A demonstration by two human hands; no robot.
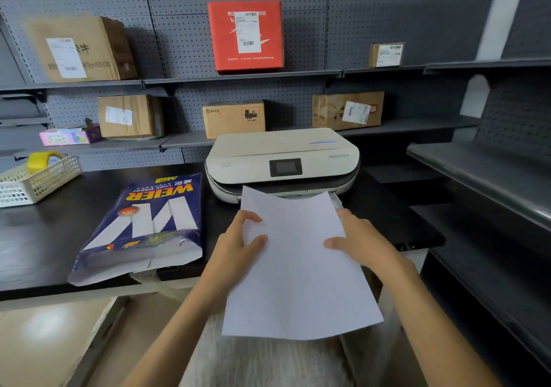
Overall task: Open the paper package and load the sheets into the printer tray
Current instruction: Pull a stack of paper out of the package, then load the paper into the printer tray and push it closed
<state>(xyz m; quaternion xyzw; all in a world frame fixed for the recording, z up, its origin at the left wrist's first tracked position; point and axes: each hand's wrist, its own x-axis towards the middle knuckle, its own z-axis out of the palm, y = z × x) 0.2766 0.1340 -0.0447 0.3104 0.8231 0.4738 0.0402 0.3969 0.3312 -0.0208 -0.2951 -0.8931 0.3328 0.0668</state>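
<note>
A stack of white sheets (298, 261) is held in both hands in front of the white printer (280, 160), its far edge reaching the tray opening (335, 199) at the printer's base. My left hand (238, 243) grips the stack's left edge with the thumb on top. On the right edge my right hand (357, 237) grips the same way. The blue paper package (143, 225) lies on the black table to the left of the printer, its near end torn open and hanging over the table edge.
A white mesh basket (35, 181) with a yellow tape roll (44, 160) sits at the table's far left. Cardboard boxes and a red box (246, 35) stand on pegboard shelves behind. Grey shelves (477, 178) run along the right side.
</note>
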